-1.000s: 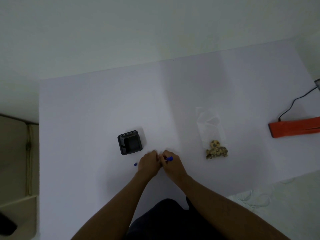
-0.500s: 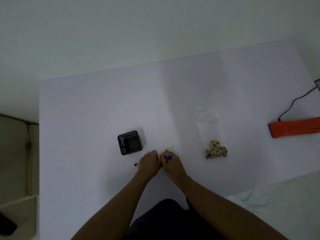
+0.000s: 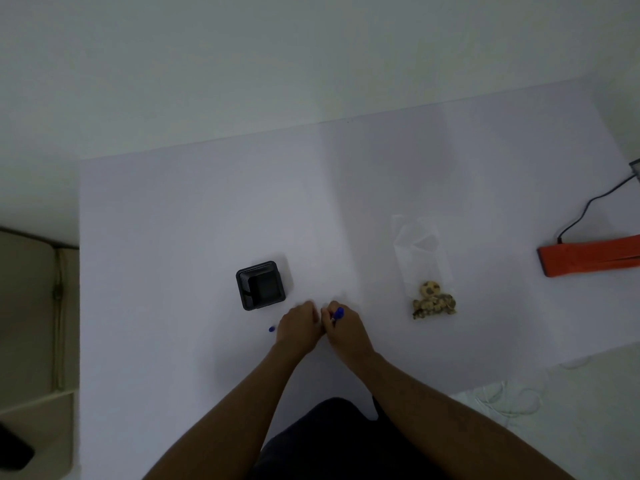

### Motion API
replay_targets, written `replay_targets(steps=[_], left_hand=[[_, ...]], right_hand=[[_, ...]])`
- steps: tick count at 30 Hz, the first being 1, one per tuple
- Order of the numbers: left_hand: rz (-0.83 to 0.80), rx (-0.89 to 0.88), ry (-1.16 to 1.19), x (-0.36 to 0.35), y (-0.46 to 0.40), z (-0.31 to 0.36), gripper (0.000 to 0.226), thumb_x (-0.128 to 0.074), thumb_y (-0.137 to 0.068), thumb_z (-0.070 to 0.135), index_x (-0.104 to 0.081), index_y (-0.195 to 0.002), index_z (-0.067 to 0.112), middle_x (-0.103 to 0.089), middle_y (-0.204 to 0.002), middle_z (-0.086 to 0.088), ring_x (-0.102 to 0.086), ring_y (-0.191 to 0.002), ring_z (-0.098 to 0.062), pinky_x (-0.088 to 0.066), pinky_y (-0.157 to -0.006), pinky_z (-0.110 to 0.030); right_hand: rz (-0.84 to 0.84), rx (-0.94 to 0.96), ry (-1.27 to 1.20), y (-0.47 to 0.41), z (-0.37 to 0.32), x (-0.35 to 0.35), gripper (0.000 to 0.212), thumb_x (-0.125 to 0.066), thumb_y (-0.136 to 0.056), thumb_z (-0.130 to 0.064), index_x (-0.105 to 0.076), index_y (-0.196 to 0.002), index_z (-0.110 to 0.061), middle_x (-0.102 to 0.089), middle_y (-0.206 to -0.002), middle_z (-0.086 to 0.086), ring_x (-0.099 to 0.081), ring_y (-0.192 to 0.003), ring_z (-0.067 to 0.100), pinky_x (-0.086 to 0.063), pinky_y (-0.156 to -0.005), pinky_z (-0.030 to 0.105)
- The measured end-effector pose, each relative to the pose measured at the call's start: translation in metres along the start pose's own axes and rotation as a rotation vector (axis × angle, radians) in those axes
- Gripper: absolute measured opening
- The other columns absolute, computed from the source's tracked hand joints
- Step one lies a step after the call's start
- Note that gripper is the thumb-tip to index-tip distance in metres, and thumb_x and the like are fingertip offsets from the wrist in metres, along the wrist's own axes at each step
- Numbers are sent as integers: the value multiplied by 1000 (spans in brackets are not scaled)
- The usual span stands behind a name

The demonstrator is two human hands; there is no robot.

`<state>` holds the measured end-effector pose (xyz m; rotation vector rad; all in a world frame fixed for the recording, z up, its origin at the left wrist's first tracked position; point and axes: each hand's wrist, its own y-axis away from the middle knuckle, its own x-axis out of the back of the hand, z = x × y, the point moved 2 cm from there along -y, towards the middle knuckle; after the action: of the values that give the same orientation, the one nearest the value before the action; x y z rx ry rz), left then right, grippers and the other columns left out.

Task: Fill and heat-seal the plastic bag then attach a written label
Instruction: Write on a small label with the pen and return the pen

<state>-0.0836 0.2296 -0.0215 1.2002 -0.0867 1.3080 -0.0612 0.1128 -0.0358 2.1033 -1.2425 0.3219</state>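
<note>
A clear plastic bag [image 3: 420, 252] lies flat on the white table [image 3: 207, 209], with a clump of brown cookie pieces [image 3: 433, 301] at its near end. My right hand [image 3: 341, 323] grips a blue pen [image 3: 337, 313] near the table's front middle. My left hand [image 3: 299, 323] rests knuckle to knuckle beside it, fingers curled onto the surface; a white label under the hands is barely distinguishable from the table. A small blue pen cap [image 3: 271, 329] lies just left of my left hand.
An empty black square tray [image 3: 260, 289] sits just beyond my left hand. An orange heat sealer [image 3: 588, 259] with a black cord [image 3: 585, 213] lies at the right edge. A beige chair [image 3: 31, 323] stands left of the table. White cables [image 3: 509, 403] lie on the floor at right.
The hands stay almost still; the pen tip shifts very slightly in my right hand. Nothing else has moved.
</note>
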Motion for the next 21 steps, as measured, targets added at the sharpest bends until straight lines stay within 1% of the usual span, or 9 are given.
replay_targets(steps=[4,6,11,16,18,21], left_hand=[[10,-2,8,0,0,0,25,-58,-91,38,-50,-82,16,-62,-77,-5,-59,-68,-20,-53,-68,-35],[7,-2,-3,-1,0,0,24,-58,-91,38,-51,-83,15,-61,-78,-4,-61,-71,-21,-54,-69,-36],[4,-7,-2,-1,-1,0,23,-59,-90,36,-52,-85,15,-62,-78,-5,-62,-73,-22,-55,-71,-36],[12,-2,-21,-2,-2,-1,22,-57,-92,35,-52,-84,16,-62,-79,-4,-61,-72,-20,-56,-73,-37],[10,5,-13,-3,-2,-2,21,-58,-92,34,-51,-83,16,-62,-79,-5,-58,-70,-19,-54,-70,-34],[12,5,-17,-2,-2,-2,21,-59,-91,33,-50,-83,16,-63,-80,-5,-59,-70,-19,-52,-68,-33]], right_hand=[[3,-21,-9,0,3,0,34,-48,-102,-16,-43,-68,-17,-46,-62,-3,-41,-53,7,-37,-53,15],[-7,-22,-8,-1,4,-1,32,-48,-102,-17,-47,-71,-12,-48,-64,0,-43,-55,9,-36,-54,15],[-5,-22,19,-2,5,-2,32,-46,-103,-17,-50,-72,-7,-50,-66,3,-45,-57,12,-36,-54,16],[-15,-14,49,-1,5,-3,30,-47,-101,-16,-48,-72,-10,-48,-66,1,-43,-58,12,-35,-54,17],[-13,-15,42,-1,5,-2,30,-48,-101,-16,-49,-73,-8,-48,-66,2,-44,-58,12,-35,-54,18],[-19,-13,41,-2,5,-1,30,-47,-101,-13,-48,-72,-10,-45,-64,-2,-41,-55,9,-36,-53,17]])
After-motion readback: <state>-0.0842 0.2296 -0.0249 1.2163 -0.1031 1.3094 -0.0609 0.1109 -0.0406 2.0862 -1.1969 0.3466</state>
